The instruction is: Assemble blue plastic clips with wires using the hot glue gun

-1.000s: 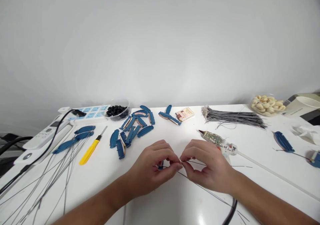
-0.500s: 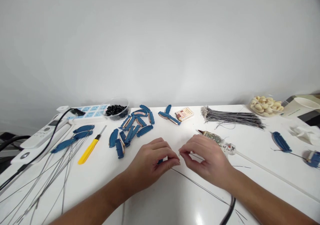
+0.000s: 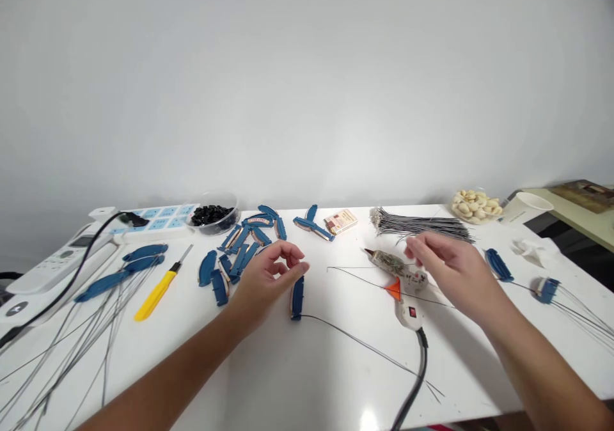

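Worktop (image 3: 345,380) before us, white and glossy, carries a curved blue piece (image 3: 297,303) near its middle; thin dark wires (image 3: 364,343) slant from the piece toward the near edge, rightward. Our left hand (image 3: 268,282) bends over the piece's far end, thumb and forefinger tips close together; we cannot tell whether they touch it. Our right hand (image 3: 455,276) hangs, fingers loosely bent, by the back of a hot glue gun (image 3: 409,284); we cannot tell whether it pinches anything. The gun's nozzle points toward the far left corner, and a bent wire (image 3: 355,280) crosses its orange trigger (image 3: 394,288). Along the far edge, from left to right, we see a power strip (image 3: 173,220), a clear tub (image 3: 233,220) of black bits, more blue pieces (image 3: 236,263), a small box (image 3: 341,220) and a wire bundle (image 3: 419,224). Toward the left edge lies a yellow-handled screwdriver (image 3: 156,295).
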Available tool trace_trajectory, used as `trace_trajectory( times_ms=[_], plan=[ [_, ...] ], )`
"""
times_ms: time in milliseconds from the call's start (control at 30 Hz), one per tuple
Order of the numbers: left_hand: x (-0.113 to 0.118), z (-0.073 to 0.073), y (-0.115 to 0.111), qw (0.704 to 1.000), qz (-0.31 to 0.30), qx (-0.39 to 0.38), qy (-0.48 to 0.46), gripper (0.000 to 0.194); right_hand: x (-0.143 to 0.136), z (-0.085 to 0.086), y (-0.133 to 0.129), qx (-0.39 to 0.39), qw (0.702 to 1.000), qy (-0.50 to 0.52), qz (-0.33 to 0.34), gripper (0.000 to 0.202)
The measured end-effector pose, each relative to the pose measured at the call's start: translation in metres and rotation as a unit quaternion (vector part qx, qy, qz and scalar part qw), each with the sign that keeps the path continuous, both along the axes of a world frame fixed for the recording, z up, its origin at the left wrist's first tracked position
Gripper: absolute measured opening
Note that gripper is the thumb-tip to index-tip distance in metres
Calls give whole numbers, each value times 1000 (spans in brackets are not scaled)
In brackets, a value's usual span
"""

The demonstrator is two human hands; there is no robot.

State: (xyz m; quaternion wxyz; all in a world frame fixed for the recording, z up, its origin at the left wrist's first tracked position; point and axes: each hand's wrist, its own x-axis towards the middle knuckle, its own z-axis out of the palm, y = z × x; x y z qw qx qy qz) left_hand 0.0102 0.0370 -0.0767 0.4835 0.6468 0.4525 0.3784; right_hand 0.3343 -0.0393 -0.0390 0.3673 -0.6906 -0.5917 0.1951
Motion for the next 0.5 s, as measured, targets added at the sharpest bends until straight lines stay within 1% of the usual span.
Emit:
trace_trajectory(
  times_ms=[67, 133, 200, 267, 367, 500],
  plan=[
    [0, -1, -1, 1000, -3, -2, -1, 27, 13, -8, -20, -72, 997, -9, 17, 50],
    [0, -1, -3, 1000, -7, 7, 8, 28, 21, -20, -40, -117, 993, -19, 15, 52],
    [-1, -2, -5, 999, -13, 22, 22, 28, 25, -32, -57, -141, 990, -25, 5, 51],
    [-1, -2, -6, 999, -17, 32, 31, 27, 26, -39, -69, -148, 989, -27, -5, 51],
    [-2, -1, -6, 999, -17, 23, 28, 28, 21, -41, -76, -148, 988, -36, -2, 51],
    [0, 7, -4, 999, -1, -33, -26, 31, 15, -33, -70, -144, 986, -71, 46, 46]
  ],
)
